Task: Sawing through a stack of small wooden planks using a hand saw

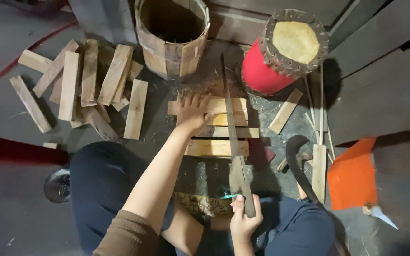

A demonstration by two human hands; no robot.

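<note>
Nearest the camera, the person sits on a dark grey floor with knees in dark trousers spread to either side. The right hand [244, 215] is closed around the wooden handle of a long saw [231, 128], fingers wrapped tight; the blade runs away from the body across a short stack of wooden boards [214, 148] lying crosswise in the middle of the scene. The left hand [192, 113] presses flat on the far boards of that stack, fingers spread wide, just left of the blade.

To the right, near the right knee, a dark curved tool [296, 163] lies beside an upright wooden slat [319, 171], and an orange sheet [353, 176] lies farther right on the floor. On the left a loose pile of cut wooden slats [84, 83] takes up the floor, leaving a narrow strip of bare floor between it and the stack. Sawdust and shavings litter the ground around the boards.

Farthest away stand an open wooden barrel [172, 35] and, right of it, a red drum with a hide top [285, 50]. Dark panels close the far and right edges.
</note>
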